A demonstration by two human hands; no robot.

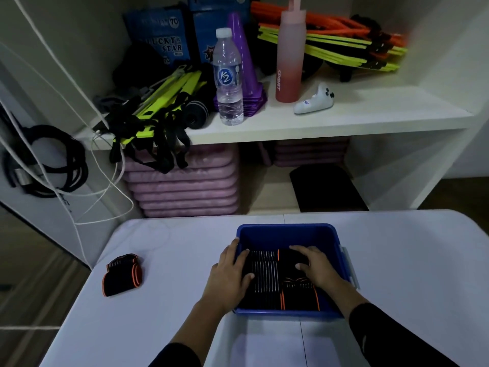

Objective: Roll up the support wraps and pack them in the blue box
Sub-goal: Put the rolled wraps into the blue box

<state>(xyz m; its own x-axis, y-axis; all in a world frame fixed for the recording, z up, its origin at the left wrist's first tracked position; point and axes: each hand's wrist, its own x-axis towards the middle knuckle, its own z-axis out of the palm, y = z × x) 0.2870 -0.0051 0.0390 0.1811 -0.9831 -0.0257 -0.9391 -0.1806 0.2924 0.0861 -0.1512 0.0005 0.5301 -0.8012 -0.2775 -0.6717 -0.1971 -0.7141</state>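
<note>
Wraps (pixel 266 276) in the blue box (pixel 285 230) near the table's (pixel 158 300) front edge are pressed by left hand (pixel 232 271) and right hand (pixel 316 267), fingers spread, perhaps settling them

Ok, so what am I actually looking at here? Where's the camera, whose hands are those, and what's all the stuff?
There is no machine here, just a person working with bare hands. The one picture comes from a camera worn on their head, looking forward and down, so the arms reach in from the bottom edge.

On the white table stands a blue box holding black wraps with orange trim. The left hand and the right hand both rest on those wraps inside the box, fingers spread. Neither lifts anything.

One more wrap lies on the table, left of the box.

Behind is a shelf with sports gear, a water bottle and a pink bottle.
</note>
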